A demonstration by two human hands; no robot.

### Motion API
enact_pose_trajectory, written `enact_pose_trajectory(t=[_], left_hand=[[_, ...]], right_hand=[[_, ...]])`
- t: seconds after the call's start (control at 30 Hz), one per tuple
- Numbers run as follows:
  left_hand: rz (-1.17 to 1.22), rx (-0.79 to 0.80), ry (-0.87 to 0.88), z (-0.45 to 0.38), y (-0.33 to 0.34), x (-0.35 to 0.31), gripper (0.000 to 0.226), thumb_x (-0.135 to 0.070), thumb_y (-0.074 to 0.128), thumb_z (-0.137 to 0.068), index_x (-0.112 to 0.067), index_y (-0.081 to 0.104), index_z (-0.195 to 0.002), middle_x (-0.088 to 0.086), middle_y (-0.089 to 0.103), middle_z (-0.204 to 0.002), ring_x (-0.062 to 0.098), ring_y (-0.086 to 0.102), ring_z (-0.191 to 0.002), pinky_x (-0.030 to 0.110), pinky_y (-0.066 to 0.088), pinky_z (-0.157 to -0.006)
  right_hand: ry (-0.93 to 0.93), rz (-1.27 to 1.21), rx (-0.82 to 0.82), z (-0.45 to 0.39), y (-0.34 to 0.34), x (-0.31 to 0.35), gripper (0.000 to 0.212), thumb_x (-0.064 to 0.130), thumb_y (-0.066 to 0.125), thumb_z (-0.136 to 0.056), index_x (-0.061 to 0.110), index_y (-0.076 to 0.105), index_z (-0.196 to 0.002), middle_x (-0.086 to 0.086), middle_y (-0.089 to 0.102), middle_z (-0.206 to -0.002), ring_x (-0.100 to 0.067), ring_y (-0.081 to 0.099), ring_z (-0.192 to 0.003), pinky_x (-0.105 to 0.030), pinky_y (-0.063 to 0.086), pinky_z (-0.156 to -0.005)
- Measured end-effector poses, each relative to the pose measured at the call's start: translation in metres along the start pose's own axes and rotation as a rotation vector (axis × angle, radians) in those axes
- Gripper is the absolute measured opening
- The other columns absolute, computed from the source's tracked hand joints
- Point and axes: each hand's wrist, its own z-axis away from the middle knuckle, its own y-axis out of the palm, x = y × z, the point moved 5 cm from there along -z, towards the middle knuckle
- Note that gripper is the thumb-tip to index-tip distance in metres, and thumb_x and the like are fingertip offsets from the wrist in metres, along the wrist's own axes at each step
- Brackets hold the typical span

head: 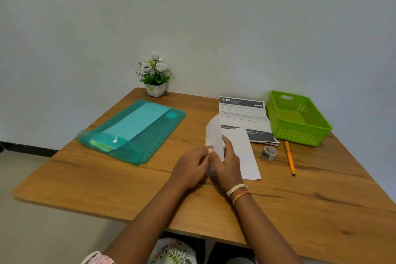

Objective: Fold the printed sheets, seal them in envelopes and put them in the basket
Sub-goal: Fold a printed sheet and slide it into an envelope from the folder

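Head view: left hand and right hand both pinch a white folded paper sheet near the green plastic basket.

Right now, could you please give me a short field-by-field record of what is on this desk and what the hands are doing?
hands: left hand and right hand both grip a white sheet, folding it
second white sheet: flat, right of the hands
printed sheets: stacked beside the basket
green basket: far right, nothing visible inside
tape roll: left of the orange pen
teal folder: left side
flower pot: back edge
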Motion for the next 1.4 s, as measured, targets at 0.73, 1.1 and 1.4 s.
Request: enact_pose_trajectory(t=[0.73, 1.1, 1.4], left_hand=[[0.046, -0.138, -0.324, 0.004, -0.015, 0.012, 0.040, -0.033, 0.051, -0.095, -0.024, 0.054, -0.056, -0.008, 0.055, -0.058, 0.015, 0.052, -0.062, 0.029, 0.036, -0.061], [0.282, -0.345, -0.395, 0.006, -0.025, 0.020, 0.045, -0.021, 0.055, -0.091, -0.010, 0.050, -0.048, 0.003, 0.047, -0.048, 0.011, 0.038, -0.049, 0.030, 0.030, -0.050], [0.117, -0.282, -0.202, 0.003, -0.017, 0.013, 0.035, -0.030, 0.043, -0.100, -0.022, 0.057, -0.131, -0.003, 0.058, -0.133, 0.011, 0.052, -0.121, 0.026, 0.044, -0.097]], right_hand=[[0.102, 0.210, -0.111, 0.007, -0.011, -0.006, 0.034, 0.013, 0.054, -0.090, 0.004, 0.062, -0.122, -0.011, 0.058, -0.127, -0.024, 0.055, -0.116, -0.030, 0.043, -0.099], [-0.266, 0.578, 0.261, 0.024, 0.015, 0.006, 0.066, 0.045, 0.059, -0.081, 0.013, 0.045, -0.137, -0.006, 0.050, -0.137, -0.022, 0.047, -0.123, -0.032, 0.039, -0.104], [0.058, 0.031, -0.163, 0.017, -0.024, 0.001, 0.047, 0.007, 0.060, -0.086, 0.018, 0.050, -0.130, -0.004, 0.056, -0.127, -0.016, 0.051, -0.112, -0.025, 0.040, -0.093]])
